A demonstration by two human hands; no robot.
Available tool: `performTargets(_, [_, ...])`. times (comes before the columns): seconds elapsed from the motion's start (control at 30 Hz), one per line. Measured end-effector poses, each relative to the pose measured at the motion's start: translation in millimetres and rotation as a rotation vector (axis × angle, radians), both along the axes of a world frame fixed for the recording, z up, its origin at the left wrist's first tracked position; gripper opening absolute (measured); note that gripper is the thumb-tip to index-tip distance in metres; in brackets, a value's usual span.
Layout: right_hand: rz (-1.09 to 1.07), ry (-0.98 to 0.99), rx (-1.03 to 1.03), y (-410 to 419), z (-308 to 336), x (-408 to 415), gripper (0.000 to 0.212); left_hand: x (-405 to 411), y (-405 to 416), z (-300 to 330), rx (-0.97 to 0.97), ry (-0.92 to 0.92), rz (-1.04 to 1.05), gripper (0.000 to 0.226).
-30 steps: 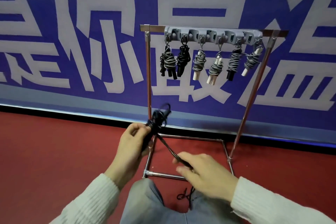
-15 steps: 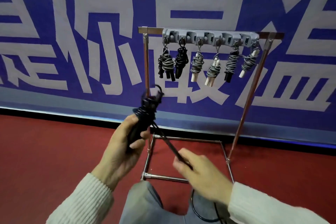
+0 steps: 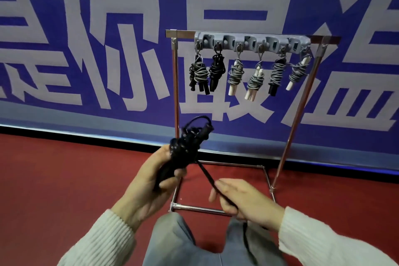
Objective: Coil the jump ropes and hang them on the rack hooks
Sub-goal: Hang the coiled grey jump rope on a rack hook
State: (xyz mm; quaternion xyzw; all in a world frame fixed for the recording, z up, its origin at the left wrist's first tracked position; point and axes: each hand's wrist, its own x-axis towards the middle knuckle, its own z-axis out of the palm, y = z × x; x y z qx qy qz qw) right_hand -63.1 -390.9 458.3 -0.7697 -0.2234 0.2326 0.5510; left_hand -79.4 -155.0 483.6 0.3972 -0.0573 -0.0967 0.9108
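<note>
My left hand (image 3: 151,188) grips the handles of a black jump rope (image 3: 185,147), whose cord is partly wound into a bundle with a loop sticking up. The loose end runs taut down to my right hand (image 3: 244,201), which holds the cord between curled fingers; the tail drops past my knee. Behind stands a metal rack (image 3: 176,97) with a grey hook strip (image 3: 252,42). Several coiled ropes hang from its hooks, some with black handles (image 3: 199,75), some with white handles (image 3: 254,81).
The rack's base frame (image 3: 198,208) lies on the red floor (image 3: 64,179) just beyond my grey-trousered knees (image 3: 172,242). A blue banner with large pale characters (image 3: 97,49) covers the wall behind.
My left hand has lifted and tilted the bundle upward to the right. My right hand has shifted slightly while keeping the cord taut.
</note>
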Motion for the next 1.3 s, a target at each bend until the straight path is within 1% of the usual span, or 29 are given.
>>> performTargets(0.03, [0.012, -0.106, -0.096, 1, 0, -5, 0.041, 5, -3, -2, 0.104, 0.045, 0.127, 0.028])
performTargets(0.07, [0.047, -0.258, -0.243, 1, 1, -7, 0.038, 10, -6, -6, 0.265, 0.071, 0.246, 0.019])
performTargets(0.1, [0.105, -0.44, -0.404, 1, 4, -8, 0.033, 15, -8, -16, 0.478, 0.046, 0.348, 0.015])
performTargets(0.13, [0.168, -0.614, -0.553, 0, 10, -6, 0.029, 17, -11, -26, 0.751, -0.057, 0.417, 0.017])
performTargets(0.17, [0.21, -0.762, -0.663, 1, 20, -3, 0.026, 16, -12, -36, 1.053, -0.223, 0.427, 0.02])
performTargets(0.2, [0.208, -0.861, -0.705, 0, 32, 3, 0.024, 13, -13, -40, 1.321, -0.38, 0.356, 0.021])
performTargets(0.23, [0.204, -0.875, -0.71, -1, 45, 9, 0.023, 10, -14, -40, 1.471, -0.482, 0.224, 0.022])
performTargets(0.27, [0.214, -0.779, -0.649, -4, 56, 16, 0.02, 7, -14, -36, 1.462, -0.496, 0.034, 0.02])
performTargets(0.3, [0.238, -0.604, -0.539, -6, 64, 22, 0.017, 3, -12, -30, 1.321, -0.441, -0.173, 0.012])
performTargets(0.33, [0.265, -0.407, -0.412, -9, 68, 27, 0.014, 1, -8, -24, 1.096, -0.346, -0.354, 0.008])
performTargets(0.4, [0.309, -0.124, -0.206, -12, 69, 31, 0.01, -2, 2, -19, 0.663, -0.186, -0.528, 0.014])
performTargets(0.47, [0.382, -0.004, -0.094, -10, 59, 28, 0.015, -7, 6, -17, 0.341, -0.171, -0.653, 0.024])
performTargets(0.53, [0.391, 0.022, -0.042, -4, 40, 20, 0.016, -7, 9, -23, 0.004, -0.215, -0.723, 0.029])
performTargets(0.6, [0.298, 0.11, 0.034, 0, 18, 8, 0.011, -5, 13, -26, -0.258, -0.169, -0.668, 0.035])
performTargets(0.63, [0.238, 0.184, 0.084, 2, 10, 2, 0.008, -3, 14, -25, -0.305, -0.111, -0.591, 0.035])
performTargets(0.7, [0.142, 0.309, 0.127, 5, 3, -6, 0.008, -2, 14, -21, -0.283, 0.028, -0.342, 0.033])
performTargets(0.73, [0.121, 0.365, 0.117, 6, 3, -7, 0.011, -1, 14, -20, -0.28, 0.081, -0.221, 0.039])
performTargets(0.8, [0.116, 0.408, 0.052, 8, 6, -9, 0.019, 2, 11, -15, -0.338, 0.159, -0.068, 0.05])
performTargets(0.83, [0.102, 0.397, 0.003, 10, 7, -11, 0.023, 4, 10, -15, -0.369, 0.183, -0.01, 0.049])
performTargets(0.87, [0.074, 0.385, -0.03, 12, 6, -14, 0.027, 7, 9, -16, -0.379, 0.205, 0.05, 0.043])
performTargets(0.9, [0.05, 0.371, -0.041, 15, 4, -17, 0.031, 10, 7, -17, -0.335, 0.22, 0.13, 0.032])
performTargets(0.97, [0.014, 0.299, -0.068, 20, 3, -21, 0.033, 17, 2, -22, -0.113, 0.205, 0.352, 0.007])
performTargets(1.03, [-0.02, 0.097, -0.164, 21, 3, -19, 0.028, 21, -2, -31, 0.096, 0.134, 0.516, 0.007])
performTargets(1.1, [-0.102, -0.128, -0.262, 19, 3, -14, 0.022, 22, -4, -36, 0.248, 0.111, 0.603, 0.01])
performTargets(1.17, [-0.144, -0.317, -0.34, 14, 4, -14, 0.019, 21, -4, -41, 0.409, 0.109, 0.649, 0.01])
performTargets(1.2, [-0.123, -0.445, -0.411, 12, 6, -17, 0.019, 20, -5, -44, 0.543, 0.076, 0.663, 0.012])
performTargets(1.23, [-0.088, -0.583, -0.475, 11, 11, -21, 0.024, 19, -7, -48, 0.731, 0.002, 0.646, 0.014])
performTargets(1.27, [-0.058, -0.717, -0.53, 10, 16, -24, 0.03, 16, -9, -50, 0.949, -0.095, 0.573, 0.017])
performTargets(1.3, [-0.047, -0.823, -0.543, 10, 24, -23, 0.03, 12, -12, -51, 1.141, -0.184, 0.435, 0.019])
